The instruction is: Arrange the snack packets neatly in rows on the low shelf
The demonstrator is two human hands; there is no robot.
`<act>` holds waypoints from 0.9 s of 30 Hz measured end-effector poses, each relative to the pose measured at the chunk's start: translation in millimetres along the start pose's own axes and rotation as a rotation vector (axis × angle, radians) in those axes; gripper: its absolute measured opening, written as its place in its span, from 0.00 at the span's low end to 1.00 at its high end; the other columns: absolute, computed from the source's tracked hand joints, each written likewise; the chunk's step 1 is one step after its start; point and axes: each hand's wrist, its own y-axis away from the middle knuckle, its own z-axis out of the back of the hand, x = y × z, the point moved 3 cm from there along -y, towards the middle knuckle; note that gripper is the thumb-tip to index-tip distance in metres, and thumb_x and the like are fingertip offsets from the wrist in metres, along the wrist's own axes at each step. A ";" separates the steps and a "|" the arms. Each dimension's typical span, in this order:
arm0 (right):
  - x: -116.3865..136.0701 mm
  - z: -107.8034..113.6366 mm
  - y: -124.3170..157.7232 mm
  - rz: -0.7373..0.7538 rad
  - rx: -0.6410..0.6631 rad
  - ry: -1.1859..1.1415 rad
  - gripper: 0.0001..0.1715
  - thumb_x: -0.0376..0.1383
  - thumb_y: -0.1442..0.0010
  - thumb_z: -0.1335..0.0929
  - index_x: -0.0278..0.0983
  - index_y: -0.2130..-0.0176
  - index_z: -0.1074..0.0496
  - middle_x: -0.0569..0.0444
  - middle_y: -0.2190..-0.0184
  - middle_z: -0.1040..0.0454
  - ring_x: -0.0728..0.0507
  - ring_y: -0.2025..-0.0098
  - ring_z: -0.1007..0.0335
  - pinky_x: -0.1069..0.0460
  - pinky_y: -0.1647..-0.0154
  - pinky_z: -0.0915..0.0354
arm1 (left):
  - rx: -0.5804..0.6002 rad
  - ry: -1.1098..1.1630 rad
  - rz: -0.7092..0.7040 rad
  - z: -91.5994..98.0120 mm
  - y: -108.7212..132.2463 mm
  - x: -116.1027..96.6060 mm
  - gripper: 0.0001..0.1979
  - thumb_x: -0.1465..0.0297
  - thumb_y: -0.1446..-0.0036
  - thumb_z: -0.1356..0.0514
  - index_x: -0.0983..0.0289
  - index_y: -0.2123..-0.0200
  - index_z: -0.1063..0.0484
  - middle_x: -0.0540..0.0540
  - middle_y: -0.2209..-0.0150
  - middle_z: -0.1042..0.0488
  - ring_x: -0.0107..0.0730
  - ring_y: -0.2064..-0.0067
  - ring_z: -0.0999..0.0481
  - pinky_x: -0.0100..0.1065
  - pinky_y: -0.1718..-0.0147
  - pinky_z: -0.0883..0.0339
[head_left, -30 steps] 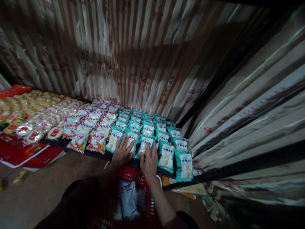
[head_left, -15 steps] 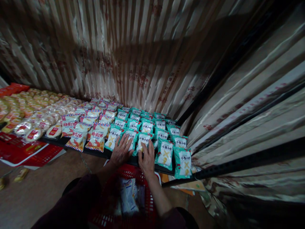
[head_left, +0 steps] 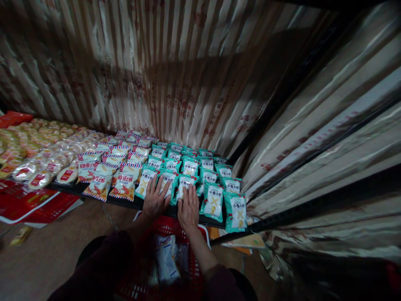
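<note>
Several teal-and-white snack bags (head_left: 213, 200) lie in rows on a low black shelf (head_left: 125, 201). My left hand (head_left: 156, 198) rests with spread fingers across the front edge of the rows, over a teal bag (head_left: 168, 184) and beside another teal bag (head_left: 145, 180). Flat on the neighbouring teal bag (head_left: 185, 181) lies my right hand (head_left: 189, 209), its fingers stretched out and close together. Neither hand is wrapped round a bag. Below my forearms is a red plastic basket (head_left: 166, 225) with white-and-blue packets (head_left: 167, 261) inside.
Left of the teal bags sit striped orange-and-white snack bags (head_left: 127, 179), then round wrapped cakes (head_left: 67, 173). Pleated curtain (head_left: 175, 75) hangs behind, and a black rail (head_left: 288, 213) runs at right. A red bag (head_left: 37, 205) and a yellow packet (head_left: 21, 235) lie on the floor.
The view has shifted slightly, so the shelf goods appear a little further left. My right hand's fingers have drawn closer together and lie flatter on the bag. My left hand stays on its bag.
</note>
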 end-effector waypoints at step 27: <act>-71.6 41.5 37.6 -0.263 -0.111 -0.011 0.28 0.41 0.34 0.46 0.36 0.39 0.42 0.40 0.34 0.52 0.34 0.34 0.58 0.35 0.42 0.46 | 0.143 0.275 -0.197 -3.7 17.1 -107.9 0.28 0.72 0.39 0.51 0.68 0.36 0.49 0.66 0.34 0.51 0.43 0.33 0.53 0.48 0.41 0.42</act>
